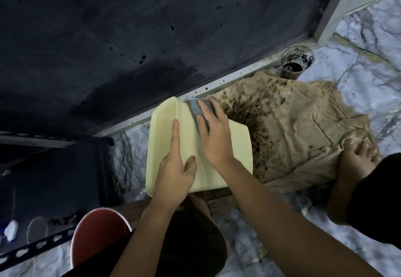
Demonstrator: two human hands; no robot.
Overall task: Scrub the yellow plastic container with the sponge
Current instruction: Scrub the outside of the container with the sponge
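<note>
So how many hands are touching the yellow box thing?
2. The left hand grips the near side of the yellow container, index finger stretched along it. The right hand presses the grey sponge against its far end. No others show.

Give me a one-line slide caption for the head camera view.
Left hand steadies a yellow container while the right hand presses a grey sponge against it.
</note>
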